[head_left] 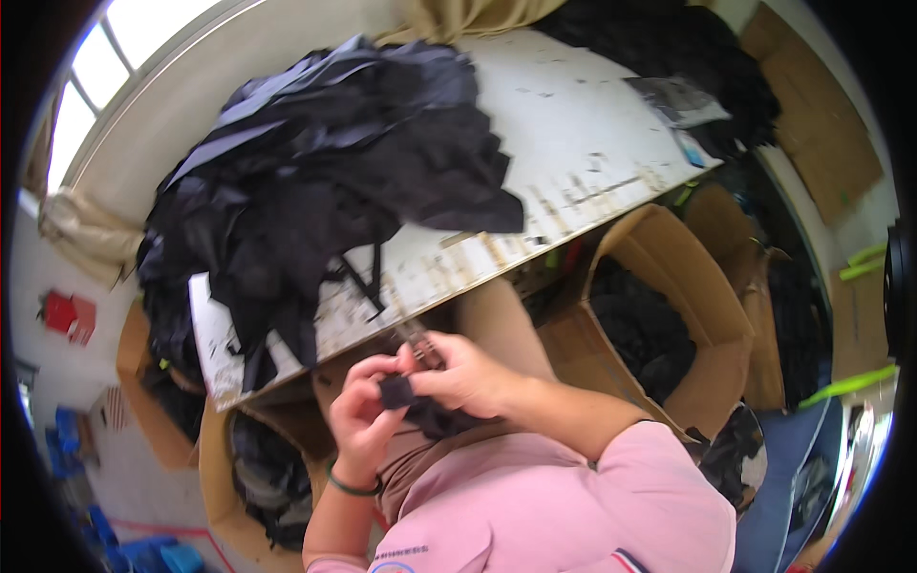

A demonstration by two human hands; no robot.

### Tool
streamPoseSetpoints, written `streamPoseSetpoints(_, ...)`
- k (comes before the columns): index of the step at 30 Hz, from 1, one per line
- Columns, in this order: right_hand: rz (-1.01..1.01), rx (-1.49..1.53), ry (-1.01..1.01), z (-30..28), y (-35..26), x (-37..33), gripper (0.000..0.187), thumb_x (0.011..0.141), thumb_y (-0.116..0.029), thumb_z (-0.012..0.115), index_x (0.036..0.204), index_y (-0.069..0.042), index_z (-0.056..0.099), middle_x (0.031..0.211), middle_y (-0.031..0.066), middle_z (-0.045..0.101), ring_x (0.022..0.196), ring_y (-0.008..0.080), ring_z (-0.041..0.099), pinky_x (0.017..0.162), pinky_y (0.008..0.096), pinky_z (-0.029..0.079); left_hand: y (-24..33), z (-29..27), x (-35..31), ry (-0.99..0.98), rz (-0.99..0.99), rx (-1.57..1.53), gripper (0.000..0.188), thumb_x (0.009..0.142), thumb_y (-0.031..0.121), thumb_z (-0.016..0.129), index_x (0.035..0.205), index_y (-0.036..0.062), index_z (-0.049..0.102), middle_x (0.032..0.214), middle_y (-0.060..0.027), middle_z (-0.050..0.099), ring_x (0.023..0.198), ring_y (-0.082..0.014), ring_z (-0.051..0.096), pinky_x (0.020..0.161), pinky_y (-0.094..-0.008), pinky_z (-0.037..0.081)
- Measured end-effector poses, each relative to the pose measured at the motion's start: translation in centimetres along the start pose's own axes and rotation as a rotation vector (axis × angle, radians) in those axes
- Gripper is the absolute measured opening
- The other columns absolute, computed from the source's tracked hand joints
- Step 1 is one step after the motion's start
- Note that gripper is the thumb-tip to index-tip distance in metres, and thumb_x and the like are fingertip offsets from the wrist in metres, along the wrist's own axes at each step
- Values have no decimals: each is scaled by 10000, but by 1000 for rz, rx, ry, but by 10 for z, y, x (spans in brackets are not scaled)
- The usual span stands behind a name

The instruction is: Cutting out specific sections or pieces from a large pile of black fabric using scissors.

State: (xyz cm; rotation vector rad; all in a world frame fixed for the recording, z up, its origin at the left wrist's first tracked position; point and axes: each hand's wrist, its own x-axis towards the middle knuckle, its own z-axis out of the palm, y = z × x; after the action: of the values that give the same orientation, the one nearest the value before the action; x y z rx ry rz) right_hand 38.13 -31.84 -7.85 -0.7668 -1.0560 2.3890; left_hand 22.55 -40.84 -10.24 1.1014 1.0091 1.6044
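Observation:
Both hands meet over my lap, just off the near edge of the white table. Between the fingers of my left hand (361,415), which wears a dark band at the wrist, is a small square black fabric piece (396,392). My right hand (468,380) is closed around a small brown and metal tool (423,350) that looks like thread snips, its narrow end toward the table. The right thumb reaches to the fabric piece's edge. More black cloth (444,420) lies on my lap below. Blur hides the tool's exact shape.
A large heap of black fabric (334,143) covers the left of the white table (535,95), with straps hanging over its edge. Another dark pile (669,43) lies at the far right. Cardboard boxes (712,286) holding black cloth stand right and left. Blue objects (143,554) sit on the floor.

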Motion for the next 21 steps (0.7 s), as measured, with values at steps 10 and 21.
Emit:
streamPoseSetpoints(10,-21,-202,-266,4,-10,4,212,852,-148,693,980,-70,542,750,-17,508,568,50,440,478,202,358,14,-7,-8,34,109,129,184,733,-100,649,783,21,520,884,-106,602,807,-158,559,755,-264,443)
streamPoseSetpoints(21,-421,-692,140,15,-8,1,357,752,-143,798,972,-47,534,824,-4,500,687,78,452,638,229,440,-3,2,-5,219,135,108,175,777,-132,633,852,7,556,1008,-96,600,889,-137,567,786,-250,454)
